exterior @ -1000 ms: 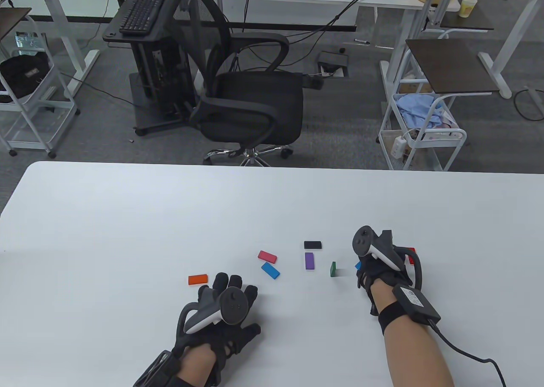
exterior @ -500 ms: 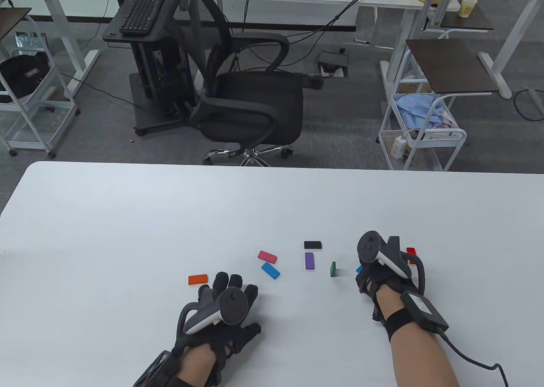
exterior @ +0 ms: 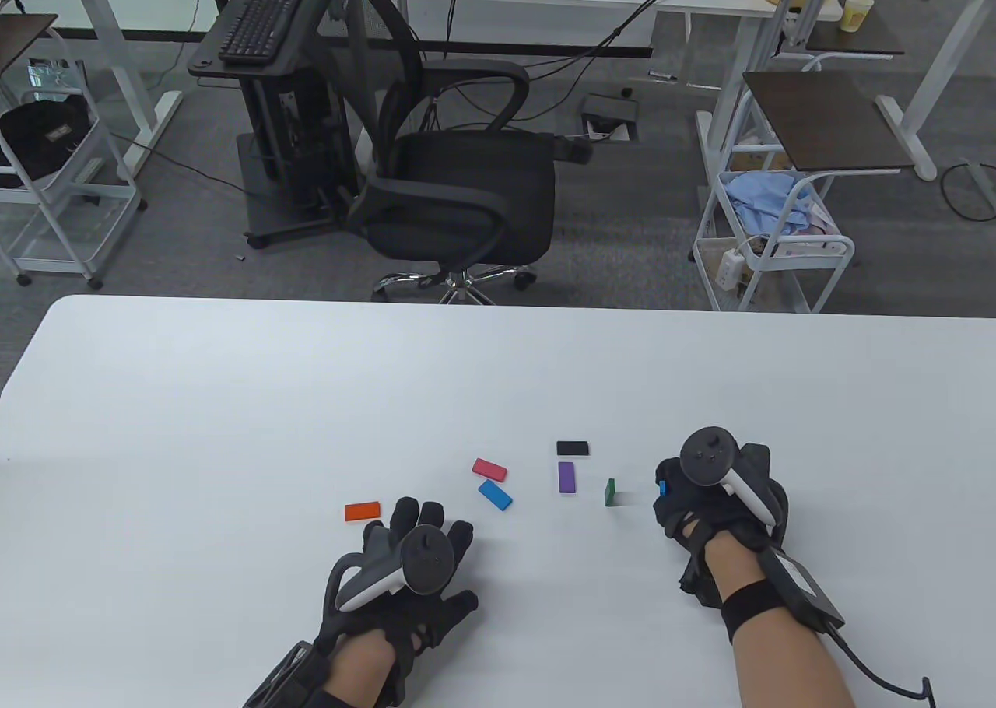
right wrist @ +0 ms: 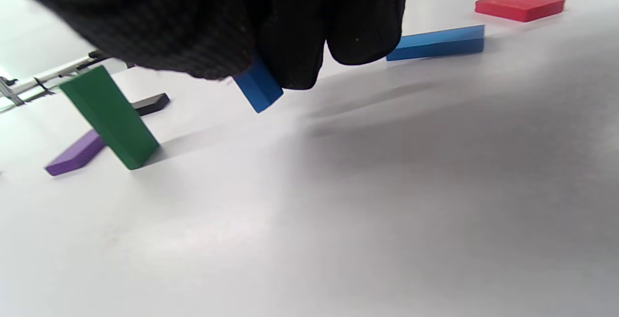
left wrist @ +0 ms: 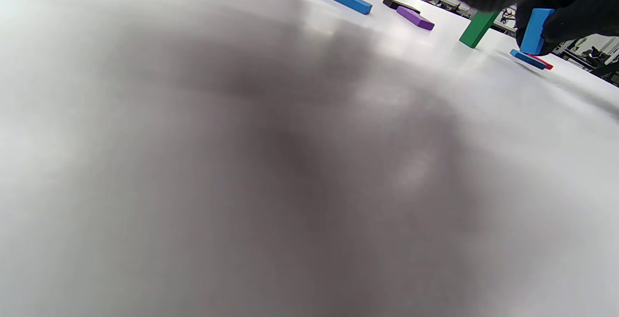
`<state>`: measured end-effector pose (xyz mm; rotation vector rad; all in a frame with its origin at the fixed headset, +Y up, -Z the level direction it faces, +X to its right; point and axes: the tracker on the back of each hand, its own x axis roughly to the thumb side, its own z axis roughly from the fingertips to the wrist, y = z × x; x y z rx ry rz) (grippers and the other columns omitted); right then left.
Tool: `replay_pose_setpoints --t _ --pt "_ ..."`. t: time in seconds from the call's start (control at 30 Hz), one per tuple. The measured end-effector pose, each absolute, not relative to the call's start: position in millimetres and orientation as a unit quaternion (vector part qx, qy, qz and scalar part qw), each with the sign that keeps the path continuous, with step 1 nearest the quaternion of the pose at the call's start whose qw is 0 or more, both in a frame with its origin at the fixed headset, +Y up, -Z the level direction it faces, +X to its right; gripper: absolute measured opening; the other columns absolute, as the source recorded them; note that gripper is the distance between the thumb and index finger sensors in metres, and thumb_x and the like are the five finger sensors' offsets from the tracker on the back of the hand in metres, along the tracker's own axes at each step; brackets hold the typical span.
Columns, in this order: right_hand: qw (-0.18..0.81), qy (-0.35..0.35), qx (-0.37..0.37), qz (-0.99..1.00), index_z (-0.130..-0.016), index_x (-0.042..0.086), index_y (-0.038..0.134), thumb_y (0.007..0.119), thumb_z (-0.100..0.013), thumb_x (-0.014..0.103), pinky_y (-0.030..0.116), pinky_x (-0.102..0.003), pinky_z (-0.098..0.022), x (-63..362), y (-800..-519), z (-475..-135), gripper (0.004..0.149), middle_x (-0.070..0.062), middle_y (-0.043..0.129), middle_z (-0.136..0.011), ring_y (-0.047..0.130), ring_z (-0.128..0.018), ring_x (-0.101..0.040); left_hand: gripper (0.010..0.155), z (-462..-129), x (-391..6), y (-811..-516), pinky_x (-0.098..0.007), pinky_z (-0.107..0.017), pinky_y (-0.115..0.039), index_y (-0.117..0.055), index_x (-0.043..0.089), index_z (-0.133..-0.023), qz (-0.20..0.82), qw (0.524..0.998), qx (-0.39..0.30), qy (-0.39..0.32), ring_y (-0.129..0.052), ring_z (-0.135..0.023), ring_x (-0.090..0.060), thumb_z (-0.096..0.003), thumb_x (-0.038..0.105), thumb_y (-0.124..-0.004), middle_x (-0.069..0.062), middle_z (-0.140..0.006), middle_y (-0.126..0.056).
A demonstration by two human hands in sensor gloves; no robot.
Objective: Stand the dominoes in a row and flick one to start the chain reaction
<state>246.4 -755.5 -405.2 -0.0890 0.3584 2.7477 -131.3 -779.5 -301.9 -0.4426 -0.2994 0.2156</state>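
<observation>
While the green domino (exterior: 610,492) stands upright on the white counter (exterior: 233,397), the right hand (exterior: 704,498) just beside it pinches a blue domino (right wrist: 257,86) clear of the surface. Purple domino (exterior: 567,477) and black domino (exterior: 572,448) lie flat beyond the green one. Well apart from it, the left hand (exterior: 412,576) rests spread flat.

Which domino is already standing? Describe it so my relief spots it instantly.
On the white table, look just left of the right hand. The green domino stands there on end, right of the flat purple domino; it is the only one upright on the table.
</observation>
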Motion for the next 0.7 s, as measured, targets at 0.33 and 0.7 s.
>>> replay_pose_setpoints --t 0.33,0.7 --pt "0.242 0.085 0.007 0.967 -0.091 0.023 0.059 0.088 -0.046 0.030 0.032 -0.062 -0.075 240 -759 -409 0.053 -0.008 0.081 -0.090 0.070 -0.088 -0.038 0.082 -302 -132 -780 -0.067 -0.067 0.003 -0.012 0.037 -0.105 0.108 0.959 -0.219 -0.146 0.020 -0.099 -0.033 -0.0451 0.064 -0.060 -0.004 -0.111 0.012" --pt "0.276 0.109 0.005 0.955 -0.091 0.028 0.059 0.088 -0.048 0.031 0.020 -0.065 -0.073 236 -775 -411 0.052 -0.008 0.073 -0.095 0.048 -0.096 -0.044 0.081 -302 -132 -780 -0.067 -0.067 0.002 -0.012 0.037 -0.105 0.108 0.958 -0.220 -0.146 0.020 -0.099 -0.033 -0.0450 0.064 -0.060 -0.003 -0.111 0.012"
